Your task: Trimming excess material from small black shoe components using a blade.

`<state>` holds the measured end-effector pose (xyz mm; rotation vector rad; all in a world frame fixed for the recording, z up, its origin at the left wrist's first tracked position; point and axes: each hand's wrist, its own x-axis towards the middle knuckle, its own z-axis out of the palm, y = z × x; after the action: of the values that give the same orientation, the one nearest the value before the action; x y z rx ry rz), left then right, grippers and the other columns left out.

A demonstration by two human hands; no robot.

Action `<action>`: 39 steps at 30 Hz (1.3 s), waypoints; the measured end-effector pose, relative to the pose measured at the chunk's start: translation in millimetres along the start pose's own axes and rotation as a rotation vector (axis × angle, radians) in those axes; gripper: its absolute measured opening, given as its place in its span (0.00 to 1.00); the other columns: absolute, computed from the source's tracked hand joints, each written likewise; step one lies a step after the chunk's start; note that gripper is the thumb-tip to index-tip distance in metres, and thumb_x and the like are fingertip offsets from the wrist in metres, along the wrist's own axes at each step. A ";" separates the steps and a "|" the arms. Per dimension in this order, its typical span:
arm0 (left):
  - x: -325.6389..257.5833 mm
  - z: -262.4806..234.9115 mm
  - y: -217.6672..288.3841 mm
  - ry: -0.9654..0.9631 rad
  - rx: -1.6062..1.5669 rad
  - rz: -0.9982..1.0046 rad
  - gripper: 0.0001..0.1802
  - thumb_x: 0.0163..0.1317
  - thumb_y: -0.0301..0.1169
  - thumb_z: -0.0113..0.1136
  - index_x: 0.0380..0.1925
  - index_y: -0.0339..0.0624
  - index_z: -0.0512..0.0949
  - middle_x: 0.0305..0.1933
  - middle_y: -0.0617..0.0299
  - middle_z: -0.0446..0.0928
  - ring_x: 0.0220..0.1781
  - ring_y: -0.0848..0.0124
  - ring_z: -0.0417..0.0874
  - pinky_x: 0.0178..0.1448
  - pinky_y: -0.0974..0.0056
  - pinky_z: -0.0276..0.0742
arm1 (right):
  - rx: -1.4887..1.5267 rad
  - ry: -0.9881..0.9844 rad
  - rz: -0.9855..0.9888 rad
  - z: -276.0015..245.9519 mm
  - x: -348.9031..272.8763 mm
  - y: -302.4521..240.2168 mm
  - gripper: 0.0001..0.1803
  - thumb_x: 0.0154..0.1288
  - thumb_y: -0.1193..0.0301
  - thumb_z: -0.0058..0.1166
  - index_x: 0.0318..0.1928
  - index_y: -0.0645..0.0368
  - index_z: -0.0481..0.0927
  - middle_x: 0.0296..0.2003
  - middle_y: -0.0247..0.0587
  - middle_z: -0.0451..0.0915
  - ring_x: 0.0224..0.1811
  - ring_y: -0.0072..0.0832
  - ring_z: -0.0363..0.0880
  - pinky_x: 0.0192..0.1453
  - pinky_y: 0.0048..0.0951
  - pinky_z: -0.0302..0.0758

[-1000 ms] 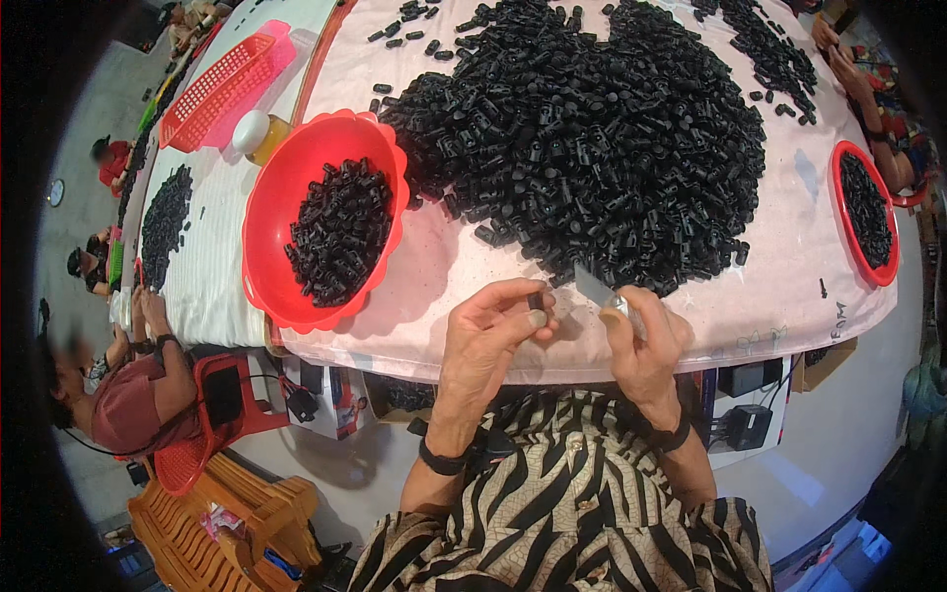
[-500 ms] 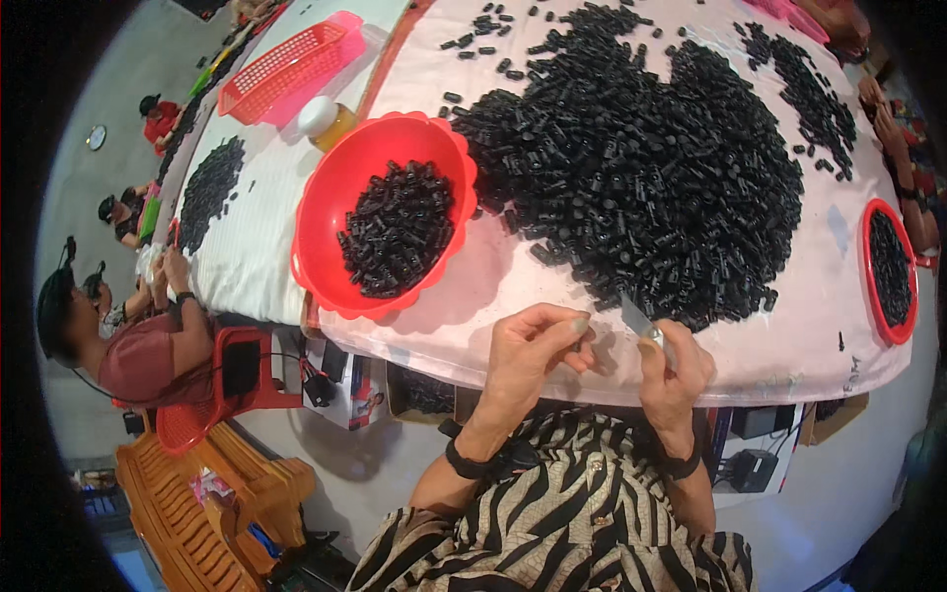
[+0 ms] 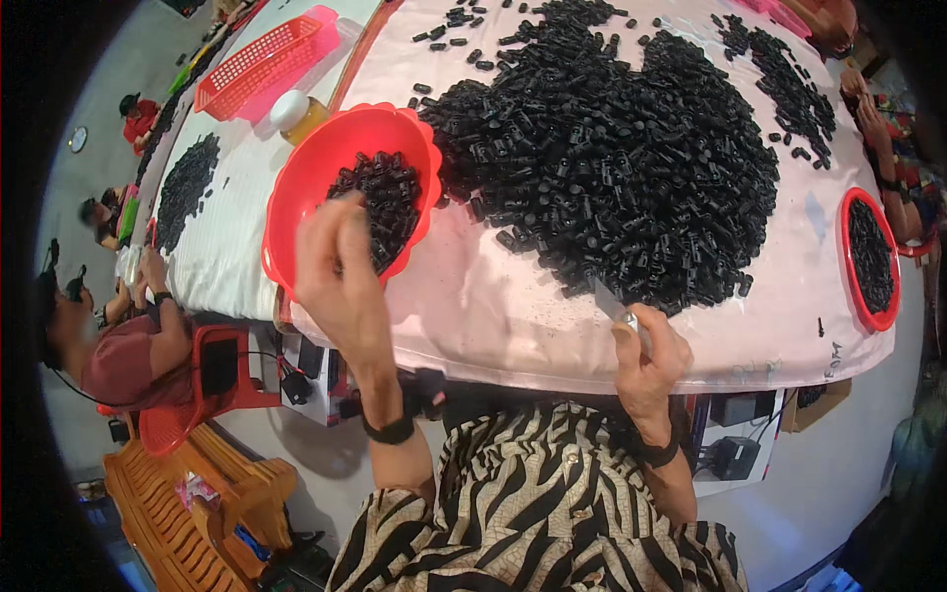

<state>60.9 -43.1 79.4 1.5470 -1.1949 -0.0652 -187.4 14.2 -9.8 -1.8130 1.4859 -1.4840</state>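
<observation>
**Left hand over the red bowl, right hand gripping a blade**

Fingers of the left hand are loosely spread over the red bowl of small black plastic parts; whether they hold one cannot be told. Right hand fingers are clamped on a small blade at the worktop edge, its tip touching the large black heap. Another red bowl sits far right, and a red basket lies beyond a bottle.
</observation>
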 end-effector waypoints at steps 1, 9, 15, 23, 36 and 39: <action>-16.5 6.5 7.7 -0.132 -0.137 -0.181 0.07 0.64 0.24 0.54 0.37 0.34 0.80 0.36 0.60 0.78 0.38 0.72 0.77 0.43 0.68 0.72 | -0.007 0.019 -0.032 -2.5 -0.9 4.6 0.13 0.59 0.71 0.62 0.39 0.67 0.77 0.27 0.46 0.78 0.23 0.31 0.77 0.24 0.27 0.70; -106.7 70.3 11.1 -0.689 -0.151 0.139 0.09 0.50 0.20 0.62 0.33 0.35 0.78 0.35 0.54 0.76 0.38 0.58 0.79 0.39 0.59 0.76 | 0.007 0.019 0.035 -3.8 -2.6 4.6 0.13 0.60 0.69 0.61 0.38 0.67 0.77 0.27 0.46 0.79 0.24 0.31 0.77 0.24 0.27 0.71; -106.9 73.9 13.6 -0.648 -0.059 0.271 0.11 0.47 0.17 0.62 0.33 0.34 0.76 0.34 0.54 0.74 0.36 0.56 0.78 0.37 0.57 0.75 | 0.011 0.023 0.028 -3.6 -0.6 2.4 0.13 0.60 0.69 0.61 0.37 0.68 0.77 0.25 0.44 0.78 0.21 0.29 0.75 0.22 0.26 0.69; -97.3 58.4 11.2 -0.770 -0.138 0.000 0.12 0.51 0.18 0.62 0.37 0.35 0.78 0.32 0.55 0.74 0.30 0.62 0.80 0.33 0.62 0.76 | 0.007 0.029 0.004 -2.5 1.0 3.0 0.13 0.60 0.69 0.60 0.36 0.68 0.77 0.23 0.44 0.77 0.19 0.29 0.74 0.20 0.27 0.67; -90.4 33.3 5.1 -0.642 -0.495 -0.336 0.12 0.57 0.13 0.57 0.42 0.28 0.78 0.44 0.58 0.75 0.38 0.74 0.80 0.42 0.73 0.78 | 0.005 0.004 0.034 -2.8 0.7 1.1 0.12 0.58 0.70 0.61 0.36 0.67 0.77 0.24 0.45 0.78 0.21 0.31 0.76 0.22 0.28 0.69; -88.6 30.1 8.9 -0.692 -0.518 -0.429 0.11 0.58 0.14 0.56 0.42 0.28 0.79 0.44 0.57 0.76 0.36 0.73 0.81 0.41 0.73 0.78 | 0.010 -0.001 0.044 -3.2 -0.4 2.4 0.12 0.59 0.70 0.61 0.36 0.67 0.77 0.24 0.44 0.78 0.21 0.30 0.76 0.21 0.28 0.69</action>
<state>-5.9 -1.5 28.0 1.3082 -1.1994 -1.1797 -191.3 14.7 -10.7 -1.7642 1.5049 -1.4666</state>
